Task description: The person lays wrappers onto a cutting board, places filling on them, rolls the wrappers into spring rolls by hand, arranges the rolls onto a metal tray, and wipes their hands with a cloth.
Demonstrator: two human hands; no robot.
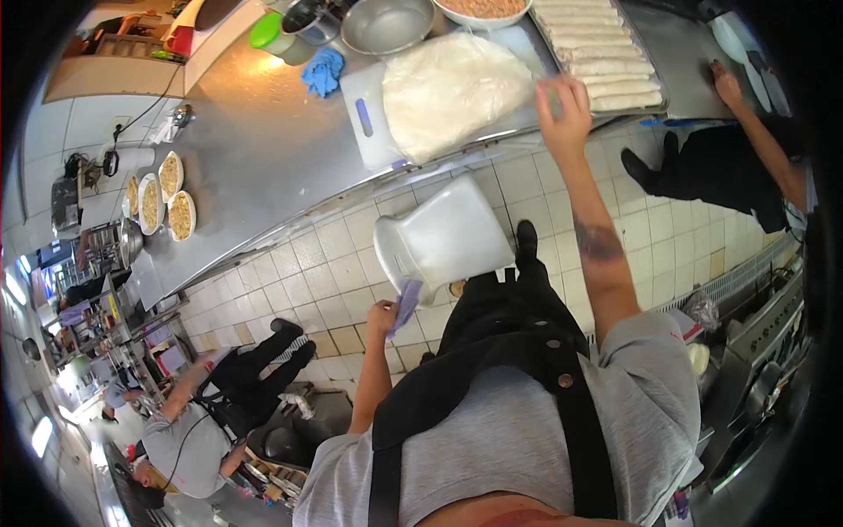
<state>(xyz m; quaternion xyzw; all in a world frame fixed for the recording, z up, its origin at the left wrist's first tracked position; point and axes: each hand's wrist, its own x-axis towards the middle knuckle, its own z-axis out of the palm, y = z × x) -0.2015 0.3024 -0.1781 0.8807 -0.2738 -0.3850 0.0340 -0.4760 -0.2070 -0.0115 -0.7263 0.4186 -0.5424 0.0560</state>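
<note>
My left hand (382, 317) hangs low beside a white plastic chair (448, 233), its fingers closed around a purple cloth (405, 307). At the counter, my right hand (565, 110) is by the right edge of a pale mass of dough under clear plastic wrap (457, 92). Its thumb and fingertips come together in a pinch at the wrap's edge. Beneath the dough lies a white cutting board (358, 145) with a blue-lined handle slot. Right of it, a metal tray (663, 104) holds several rows of pale rolled dough sticks (606, 66).
A metal bowl (386, 26), a bowl of orange-brown filling (483, 9), a blue cloth (323, 72) and a green-lidded container (266, 33) stand along the back. Several white dishes (182, 216) sit left. Co-workers stand at left (189, 439) and right (733, 167).
</note>
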